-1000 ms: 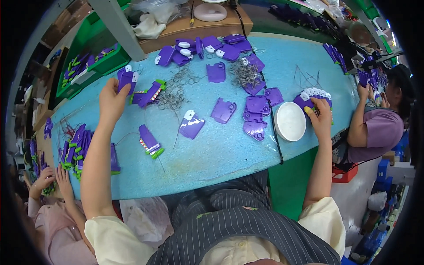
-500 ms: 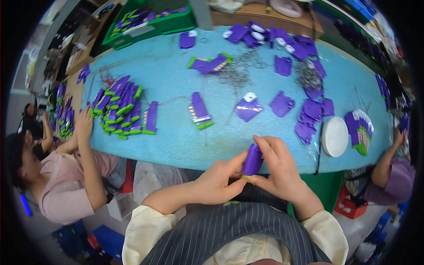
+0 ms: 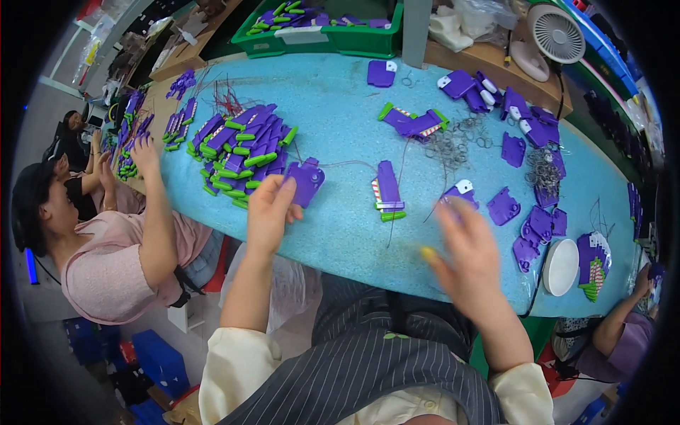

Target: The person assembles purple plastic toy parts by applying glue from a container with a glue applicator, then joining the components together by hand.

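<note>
Between its thumb and fingers, my left hand (image 3: 269, 212) pinches a purple plastic shell (image 3: 307, 181), beside the heap of purple-and-green parts (image 3: 241, 152). My right hand (image 3: 471, 258) is smeared by motion over the table's near edge, with a yellow cover on its thumb. Its fingertips are close to a purple plate with a white end (image 3: 464, 188); whether they touch it I cannot tell. Between my hands lies a purple-and-green part with a striped edge (image 3: 387, 188), a thin wire running from it toward the left.
A loose pile of metal rings (image 3: 460, 142) lies farther back. Purple plates (image 3: 542, 223) and a white round lid or dish (image 3: 561, 268) are at the right. A green bin (image 3: 319, 42) and a fan (image 3: 556, 35) stand at the back. Other people sit at both sides.
My hands, earlier together around a purple piece, are now apart. The left has moved left and holds a purple shell; the right has moved toward the white-ended plate. The view has shifted left.
</note>
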### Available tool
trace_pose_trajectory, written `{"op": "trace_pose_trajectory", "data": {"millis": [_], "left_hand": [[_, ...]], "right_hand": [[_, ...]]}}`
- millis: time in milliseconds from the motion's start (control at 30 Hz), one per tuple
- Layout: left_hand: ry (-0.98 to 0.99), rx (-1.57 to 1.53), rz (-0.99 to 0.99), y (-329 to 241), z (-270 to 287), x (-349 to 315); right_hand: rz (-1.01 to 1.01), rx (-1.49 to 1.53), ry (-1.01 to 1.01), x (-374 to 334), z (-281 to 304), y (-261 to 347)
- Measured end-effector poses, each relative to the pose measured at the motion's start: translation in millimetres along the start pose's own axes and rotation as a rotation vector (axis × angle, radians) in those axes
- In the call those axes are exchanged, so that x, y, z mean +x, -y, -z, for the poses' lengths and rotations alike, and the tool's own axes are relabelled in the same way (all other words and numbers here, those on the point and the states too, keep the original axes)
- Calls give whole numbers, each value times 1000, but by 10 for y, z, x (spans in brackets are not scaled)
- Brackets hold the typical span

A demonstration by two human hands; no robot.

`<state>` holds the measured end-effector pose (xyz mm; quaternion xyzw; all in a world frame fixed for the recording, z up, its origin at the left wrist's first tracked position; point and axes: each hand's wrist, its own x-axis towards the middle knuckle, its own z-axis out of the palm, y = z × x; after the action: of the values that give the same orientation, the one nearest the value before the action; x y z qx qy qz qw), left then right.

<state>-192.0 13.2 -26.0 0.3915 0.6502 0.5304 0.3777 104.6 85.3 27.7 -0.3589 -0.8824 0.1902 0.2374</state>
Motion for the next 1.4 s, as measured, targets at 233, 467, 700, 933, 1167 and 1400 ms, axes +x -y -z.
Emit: {"op": "trace_pose_trajectory", "data": {"millis": [233, 467, 700, 933, 1167, 1400], "left_hand": [[193, -334, 359, -35, -537, -180], [402, -662, 331, -363, -1044, -622], [475, -786, 286, -452, -1604, -604], [751, -578, 548, -385, -1508, -912], [666, -640, 496, -325, -1599, -818], [555, -588, 148, -520, -1633, -908]], "right_hand": [[255, -462, 227, 246, -602, 125], [-183, 973, 3, -500, 68, -244], [-420, 1308, 245, -1074, -241, -232], [-633, 1068, -281, -681, 280, -482], [-257, 385, -156, -421, 336, -169], [-60, -46, -251, -543, 297, -38]]}}
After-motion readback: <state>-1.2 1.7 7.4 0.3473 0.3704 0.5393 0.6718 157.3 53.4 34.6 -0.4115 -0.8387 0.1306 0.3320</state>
